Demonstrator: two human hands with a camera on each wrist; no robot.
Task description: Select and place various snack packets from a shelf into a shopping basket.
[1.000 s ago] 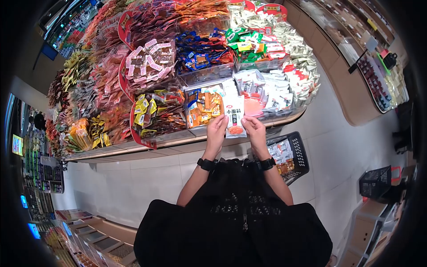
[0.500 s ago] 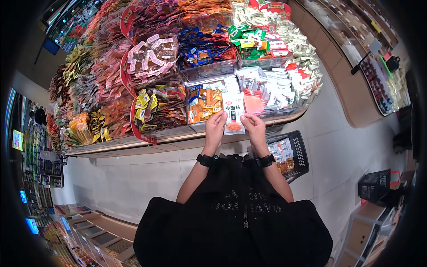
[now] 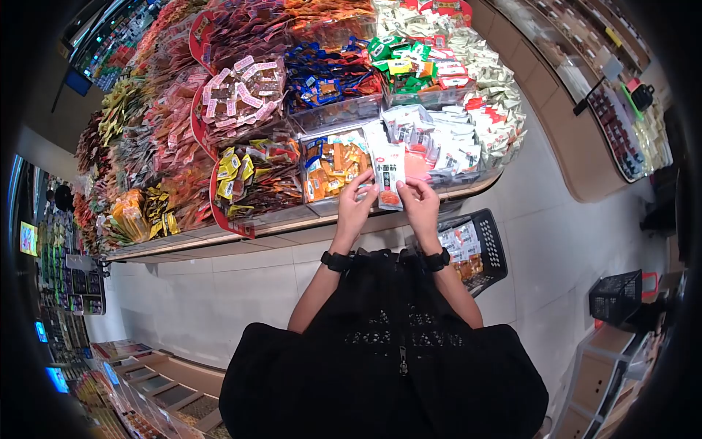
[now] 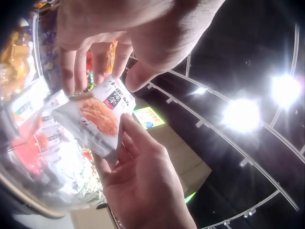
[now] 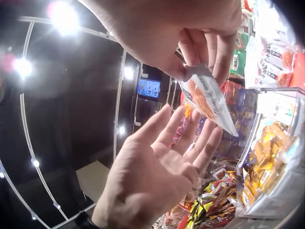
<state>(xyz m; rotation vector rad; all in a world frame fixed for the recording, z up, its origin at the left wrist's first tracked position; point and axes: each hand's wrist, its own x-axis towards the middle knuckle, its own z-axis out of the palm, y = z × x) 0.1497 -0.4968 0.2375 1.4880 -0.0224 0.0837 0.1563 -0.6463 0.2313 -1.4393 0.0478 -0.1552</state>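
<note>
A white snack packet [image 3: 389,173] with a red-orange picture is held upright over the front edge of the display. My right hand [image 3: 422,212] pinches its right edge between thumb and fingers; the right wrist view shows this hand [image 5: 190,28] gripping the packet [image 5: 205,98]. Beside the left edge is my left hand [image 3: 354,214], thumb apart from its extended fingers. In the left wrist view its fingers hang loosely by the packet [image 4: 97,114]; whether a fingertip touches it, I cannot tell. Behind lies a bin of similar white packets [image 3: 457,146].
Bins of orange-brown snacks [image 3: 336,172] and yellow packets [image 3: 232,172] stand left of the hands. A black basket [image 3: 496,245] holding packets is below the display at right. Another black basket [image 3: 614,298] stands farther right, near a wooden counter [image 3: 537,88].
My left hand has released its pinch on the packet, and its fingers have spread. The packet, in my right hand, has shifted slightly up and right in the head view.
</note>
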